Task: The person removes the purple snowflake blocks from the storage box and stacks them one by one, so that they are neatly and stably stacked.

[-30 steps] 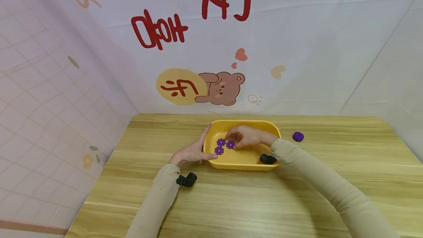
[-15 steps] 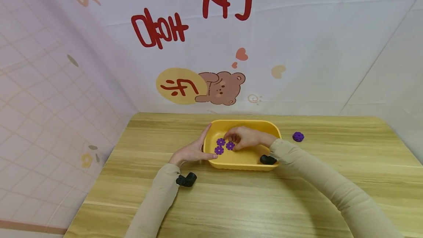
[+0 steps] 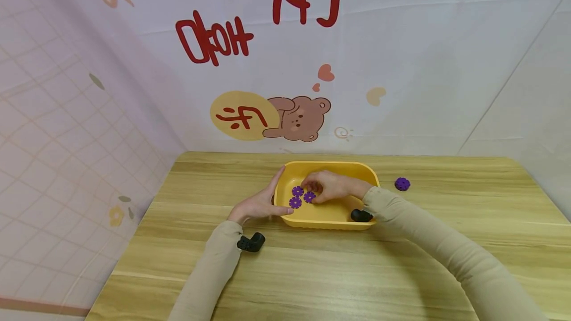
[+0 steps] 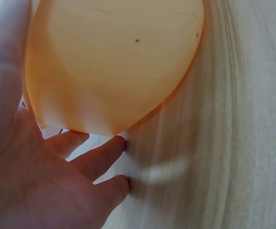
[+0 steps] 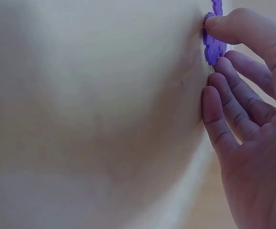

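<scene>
Three purple flower-shaped plastic discs lie flat at the left end of a yellow basin [image 3: 333, 225]: a far disc [image 3: 297, 191], a near disc [image 3: 295, 202] and a right disc [image 3: 309, 197]. My right hand [image 3: 329, 186] reaches into the basin from the right. Its thumb touches the edge of a purple disc [image 5: 211, 45] in the right wrist view, the other fingers loosely bent against the basin floor. My left hand [image 3: 258, 205] spreads round the basin's left end, thumb across the front corner and fingers along the outside. Its lower fingertips [image 4: 121, 183] reach the table in the left wrist view.
A purple ball-like cluster of discs [image 3: 402, 184] sits on the wooden table [image 3: 321, 266], right of the basin. Black wrist cameras show at the left cuff [image 3: 252, 242] and right cuff [image 3: 361, 215]. A printed white cloth [image 3: 401, 53] hangs behind the table.
The right disc has slid slightly left and nearer within the basin, with my right hand shifting along with it. My left hand, the basin and the purple cluster stay about where they were.
</scene>
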Motion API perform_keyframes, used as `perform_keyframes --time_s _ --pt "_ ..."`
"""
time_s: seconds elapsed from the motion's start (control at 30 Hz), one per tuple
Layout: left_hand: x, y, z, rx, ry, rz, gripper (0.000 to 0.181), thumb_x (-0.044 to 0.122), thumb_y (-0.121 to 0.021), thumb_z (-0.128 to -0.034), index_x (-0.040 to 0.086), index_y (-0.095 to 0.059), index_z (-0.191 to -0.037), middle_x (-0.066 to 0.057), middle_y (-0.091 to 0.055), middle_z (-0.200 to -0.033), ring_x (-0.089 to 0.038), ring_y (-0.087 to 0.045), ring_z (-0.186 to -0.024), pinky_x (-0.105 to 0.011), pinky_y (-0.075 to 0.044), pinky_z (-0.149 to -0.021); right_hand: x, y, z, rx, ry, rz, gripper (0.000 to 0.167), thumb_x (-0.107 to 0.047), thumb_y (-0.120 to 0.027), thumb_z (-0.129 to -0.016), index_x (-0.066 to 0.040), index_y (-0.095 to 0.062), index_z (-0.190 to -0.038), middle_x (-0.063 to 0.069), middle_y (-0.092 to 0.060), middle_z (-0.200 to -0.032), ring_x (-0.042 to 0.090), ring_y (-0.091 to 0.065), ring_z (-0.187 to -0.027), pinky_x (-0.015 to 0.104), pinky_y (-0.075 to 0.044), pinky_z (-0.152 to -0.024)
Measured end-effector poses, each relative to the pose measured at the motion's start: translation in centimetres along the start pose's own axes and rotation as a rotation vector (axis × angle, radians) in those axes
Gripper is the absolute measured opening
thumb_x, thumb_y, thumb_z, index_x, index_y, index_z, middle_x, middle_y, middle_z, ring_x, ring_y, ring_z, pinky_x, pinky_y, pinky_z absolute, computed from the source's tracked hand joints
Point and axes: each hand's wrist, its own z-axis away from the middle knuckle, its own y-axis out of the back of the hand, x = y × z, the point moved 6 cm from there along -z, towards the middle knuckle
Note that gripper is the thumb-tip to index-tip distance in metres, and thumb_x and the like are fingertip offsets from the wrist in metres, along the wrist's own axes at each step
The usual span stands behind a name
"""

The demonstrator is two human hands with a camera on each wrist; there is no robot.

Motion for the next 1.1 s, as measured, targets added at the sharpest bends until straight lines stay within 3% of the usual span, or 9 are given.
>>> perform_keyframes --time_s 0.47,0.8,1.1 --pt "-0.25 0.03 -0.01 0.002 0.000 0.003 0.116 0.021 -0.078 -0.0833 0.035 0.014 -0.153 -0.009 0.005 -0.160 -0.024 -0.045 -0.125 -0.038 -0.029 -0.111 0.21 -0.15 -0.13 0.002 0.033 0.011 0.032 -0.015 -0.081 -0.079 -0.003 -0.065 -0.105 0.005 -0.060 -0.092 0.020 -0.054 -0.082 0.026 -0.049 -0.071" --pt "-0.06 -0.10 0.04 -0.019 -0.006 0.036 0.116 0.018 -0.077 -0.0846 0.030 0.017 -0.153 -0.014 -0.011 -0.157 -0.022 -0.060 -0.105 -0.034 -0.044 -0.099 -0.09 -0.23 -0.06 -0.002 0.029 0.016 0.034 -0.012 -0.079 -0.077 -0.002 -0.063 -0.105 0.005 -0.060 -0.092 0.016 -0.053 -0.081 0.026 -0.049 -0.072" --pt "0.02 0.03 0.09 -0.009 -0.010 0.008 0.116 0.018 -0.077 -0.0841 0.032 0.015 -0.153 -0.010 0.003 -0.160 -0.024 -0.054 -0.116 -0.038 -0.033 -0.109 -0.14 0.05 0.13 0.040 0.039 -0.002 0.033 -0.013 -0.078 -0.075 -0.003 -0.065 -0.103 0.002 -0.060 -0.091 0.016 -0.054 -0.080 0.026 -0.051 -0.070"
